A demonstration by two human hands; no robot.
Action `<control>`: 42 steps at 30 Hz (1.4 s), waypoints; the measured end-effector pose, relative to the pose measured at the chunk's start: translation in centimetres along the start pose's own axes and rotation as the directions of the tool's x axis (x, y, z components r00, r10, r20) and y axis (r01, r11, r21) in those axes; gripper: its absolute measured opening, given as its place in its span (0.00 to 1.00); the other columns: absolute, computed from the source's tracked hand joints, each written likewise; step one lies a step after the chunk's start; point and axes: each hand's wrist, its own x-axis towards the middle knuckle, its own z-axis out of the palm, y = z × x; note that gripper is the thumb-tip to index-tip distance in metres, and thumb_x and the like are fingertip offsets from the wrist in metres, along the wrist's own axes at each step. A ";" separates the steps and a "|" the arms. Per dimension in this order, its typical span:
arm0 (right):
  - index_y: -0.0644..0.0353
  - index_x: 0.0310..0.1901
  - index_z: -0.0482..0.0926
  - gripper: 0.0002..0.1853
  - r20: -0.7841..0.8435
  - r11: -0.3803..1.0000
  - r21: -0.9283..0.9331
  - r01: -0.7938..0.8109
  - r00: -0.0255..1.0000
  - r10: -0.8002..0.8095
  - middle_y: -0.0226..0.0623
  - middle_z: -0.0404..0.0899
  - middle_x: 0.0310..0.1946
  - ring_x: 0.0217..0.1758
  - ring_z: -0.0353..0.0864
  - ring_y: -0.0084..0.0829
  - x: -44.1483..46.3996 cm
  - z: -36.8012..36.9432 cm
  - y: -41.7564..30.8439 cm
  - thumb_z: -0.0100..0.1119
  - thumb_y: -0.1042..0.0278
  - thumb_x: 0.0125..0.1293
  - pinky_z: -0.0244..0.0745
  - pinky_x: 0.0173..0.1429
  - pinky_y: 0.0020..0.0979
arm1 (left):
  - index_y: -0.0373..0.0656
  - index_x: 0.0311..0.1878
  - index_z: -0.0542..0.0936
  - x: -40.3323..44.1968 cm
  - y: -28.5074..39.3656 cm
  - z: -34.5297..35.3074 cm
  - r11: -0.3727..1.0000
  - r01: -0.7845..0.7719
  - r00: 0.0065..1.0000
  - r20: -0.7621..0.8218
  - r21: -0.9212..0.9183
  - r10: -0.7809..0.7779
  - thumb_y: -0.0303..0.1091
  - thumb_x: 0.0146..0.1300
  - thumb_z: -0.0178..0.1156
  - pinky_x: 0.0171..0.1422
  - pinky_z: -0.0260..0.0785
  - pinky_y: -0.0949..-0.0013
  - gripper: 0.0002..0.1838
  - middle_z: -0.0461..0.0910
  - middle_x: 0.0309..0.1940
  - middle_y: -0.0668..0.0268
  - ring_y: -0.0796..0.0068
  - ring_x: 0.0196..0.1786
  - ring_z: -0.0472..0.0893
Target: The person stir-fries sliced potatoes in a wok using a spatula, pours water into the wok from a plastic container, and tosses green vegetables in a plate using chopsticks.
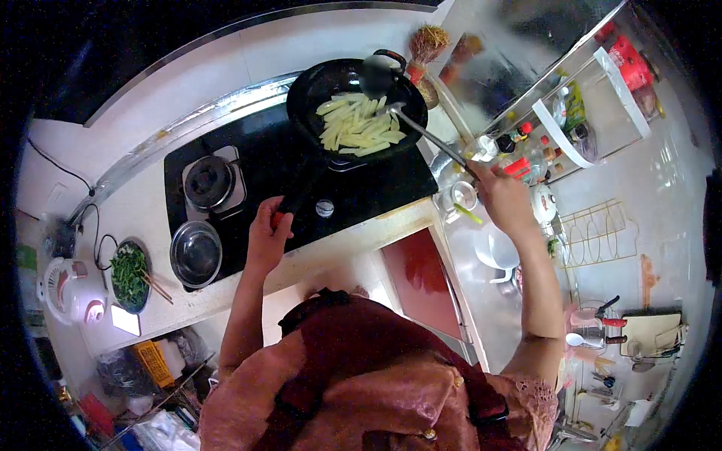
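Note:
A black wok [301,113] stands on the rear right of the stove, with pale cut vegetable strips [357,128] heaped inside. My left hand [268,231] is closed round the end of its long handle [299,188]; a bit of red shows at the grip. My right hand [502,197] grips the dark end of a long-handled metal spatula [432,137]. Its head reaches into the wok at the right edge of the strips, and its exact shape is hard to make out. A dark blurred round patch covers part of the wok's far side.
Left of the wok are a burner [209,183], a metal bowl [195,254], a dish of leafy greens [130,274] with chopsticks [158,289], and a white rice cooker [71,289]. Bottles [538,161] and a white pot [495,246] stand on the right counter.

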 end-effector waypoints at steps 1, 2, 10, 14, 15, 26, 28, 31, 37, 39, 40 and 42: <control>0.47 0.56 0.73 0.21 -0.017 1.000 0.010 -0.006 1.000 0.006 0.47 0.79 0.30 0.32 0.80 0.48 0.4 0.5 0.0 0.55 0.69 0.60 0.75 0.35 0.44 | 0.41 0.55 0.68 -0.1 0.0 0.0 1.000 0.001 1.000 0.001 0.007 -0.001 0.28 0.63 0.56 0.31 0.70 0.74 0.18 0.74 0.30 0.66 0.80 0.25 0.74; 0.47 0.56 0.73 0.21 -0.034 1.000 0.019 -0.013 0.999 0.013 0.47 0.79 0.30 0.32 0.80 0.47 0.7 1.0 0.1 0.55 0.69 0.60 0.75 0.35 0.43 | 0.41 0.55 0.68 -0.1 0.0 0.1 1.000 0.001 1.000 0.003 0.013 -0.001 0.28 0.63 0.56 0.31 0.69 0.74 0.18 0.74 0.30 0.66 0.80 0.25 0.74; 0.46 0.58 0.71 0.21 0.049 1.000 -0.004 -0.031 0.998 0.031 0.48 0.79 0.30 0.33 0.80 0.48 1.2 1.3 0.4 0.53 0.66 0.62 0.75 0.36 0.45 | 0.40 0.55 0.69 0.0 0.2 0.0 0.998 -0.041 0.999 -0.006 0.045 0.041 0.28 0.62 0.56 0.31 0.69 0.75 0.17 0.74 0.29 0.66 0.80 0.24 0.74; 0.46 0.58 0.71 0.20 0.036 0.981 0.187 -0.060 0.998 0.054 0.50 0.79 0.30 0.35 0.80 0.50 4.0 3.4 -0.4 0.53 0.66 0.63 0.74 0.39 0.47 | 0.40 0.55 0.69 -0.1 0.2 0.0 0.999 -0.024 1.000 -0.004 0.021 0.024 0.28 0.63 0.56 0.31 0.69 0.74 0.18 0.74 0.28 0.66 0.79 0.25 0.74; 0.49 0.57 0.73 0.19 0.044 0.977 0.201 -0.072 0.997 0.064 0.50 0.80 0.32 0.37 0.80 0.51 4.4 3.5 -1.1 0.52 0.67 0.63 0.74 0.41 0.47 | 0.39 0.55 0.69 -0.1 0.2 0.0 1.000 -0.018 1.000 -0.004 0.016 0.018 0.28 0.63 0.56 0.32 0.69 0.74 0.18 0.74 0.28 0.65 0.79 0.25 0.74; 0.53 0.56 0.71 0.19 -0.055 0.938 0.344 0.041 0.998 -0.024 0.52 0.80 0.31 0.36 0.80 0.53 7.9 7.6 -4.2 0.52 0.67 0.63 0.75 0.41 0.49 | 0.38 0.55 0.69 -0.1 0.5 -0.1 0.999 0.033 0.999 0.005 -0.004 -0.033 0.29 0.63 0.57 0.32 0.70 0.73 0.18 0.75 0.27 0.65 0.78 0.26 0.76; 0.53 0.56 0.71 0.19 -0.015 0.941 0.330 0.075 0.997 -0.075 0.52 0.80 0.33 0.37 0.80 0.52 7.1 7.1 -5.0 0.51 0.68 0.63 0.75 0.42 0.48 | 0.38 0.55 0.69 0.0 0.4 -0.2 1.000 0.017 1.000 0.003 -0.010 -0.017 0.29 0.63 0.57 0.32 0.70 0.73 0.18 0.75 0.28 0.65 0.78 0.26 0.76; 0.53 0.56 0.72 0.19 0.009 0.930 0.347 0.124 0.991 -0.135 0.50 0.80 0.33 0.36 0.80 0.51 5.4 5.4 -4.6 0.52 0.69 0.62 0.75 0.41 0.47 | 0.39 0.55 0.69 -0.2 -0.6 0.0 1.000 -0.011 1.000 0.001 -0.027 0.011 0.29 0.63 0.57 0.32 0.70 0.74 0.18 0.75 0.29 0.64 0.78 0.26 0.76; 0.48 0.58 0.70 0.20 -0.072 0.963 0.241 0.120 0.992 -0.105 0.50 0.79 0.31 0.33 0.80 0.50 5.8 4.8 -3.4 0.50 0.68 0.63 0.75 0.37 0.48 | 0.39 0.55 0.69 0.1 -1.0 0.2 0.999 -0.022 1.000 -0.003 -0.039 0.022 0.27 0.63 0.56 0.32 0.70 0.74 0.17 0.75 0.30 0.65 0.79 0.26 0.75; 0.48 0.58 0.70 0.20 -0.094 0.977 0.201 0.066 0.994 -0.048 0.51 0.79 0.31 0.33 0.81 0.51 7.5 6.6 -4.3 0.48 0.68 0.63 0.76 0.36 0.48 | 0.39 0.55 0.69 0.1 -0.6 0.2 0.999 -0.020 1.000 -0.005 -0.044 0.020 0.27 0.63 0.56 0.32 0.70 0.74 0.17 0.74 0.30 0.65 0.80 0.26 0.75; 0.50 0.59 0.69 0.21 -0.094 0.979 0.196 0.055 0.995 -0.037 0.50 0.79 0.30 0.32 0.80 0.50 7.9 7.2 -4.9 0.49 0.68 0.63 0.76 0.37 0.47 | 0.39 0.55 0.69 0.1 -0.2 0.1 1.000 -0.013 1.000 0.000 -0.026 0.013 0.27 0.62 0.56 0.32 0.70 0.75 0.17 0.74 0.30 0.66 0.80 0.26 0.75; 0.52 0.59 0.69 0.22 -0.090 0.982 0.184 0.037 0.996 -0.020 0.49 0.79 0.29 0.32 0.80 0.49 8.5 7.8 -6.2 0.51 0.68 0.62 0.75 0.38 0.46 | 0.39 0.55 0.69 0.0 0.4 -0.1 1.000 0.004 1.000 0.004 0.006 -0.004 0.27 0.62 0.56 0.32 0.70 0.75 0.17 0.74 0.30 0.66 0.81 0.26 0.75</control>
